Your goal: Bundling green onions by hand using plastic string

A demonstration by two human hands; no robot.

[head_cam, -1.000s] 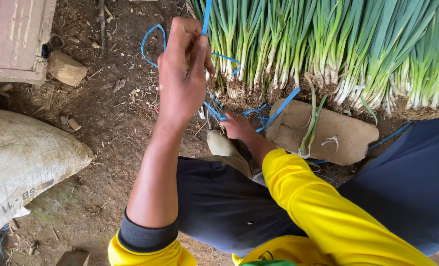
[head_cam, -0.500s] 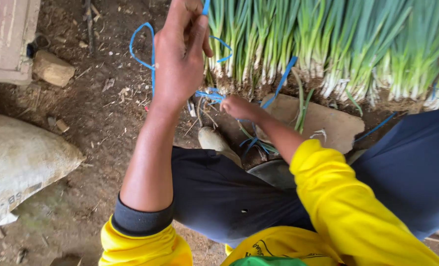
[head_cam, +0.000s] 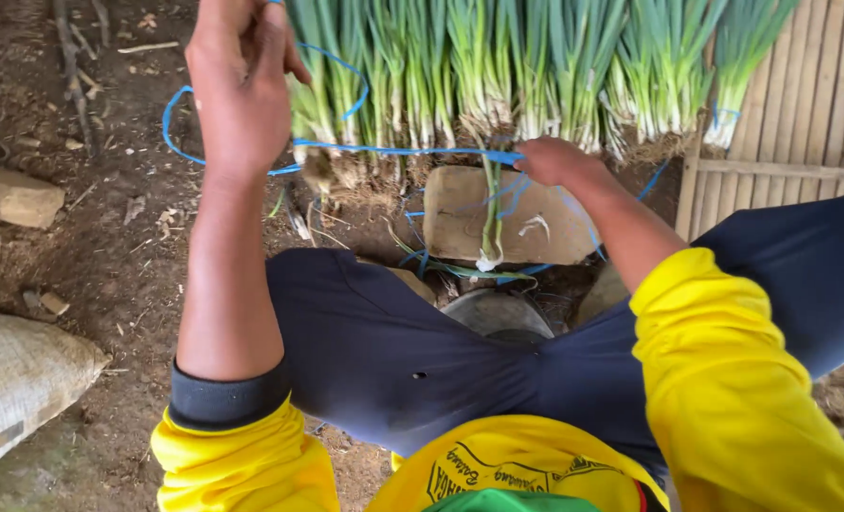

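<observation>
While the person sat low over the dirt floor, the left hand was raised and clenched, its grip pinching one end of a blue string so that the cord ran taut rather than slack. From that fist the string looped out over the ground and then stretched straight across to the right hand, which was closed around the other end just above a flat stone slab. Judged from the tension, the two hands pulled apart to keep the line tight against the stalks.

Behind the slab stood a row of spring onions, green tops up and pale roots down at the slab's far edge, so the string crossed them near their bases. One loose onion lay across the slab itself, root end toward the person. More blue string lay tangled at the slab's near side. To the right of the slab was a slatted bamboo panel; well to its left lay a rough stone and, nearer the person, a woven sack.
</observation>
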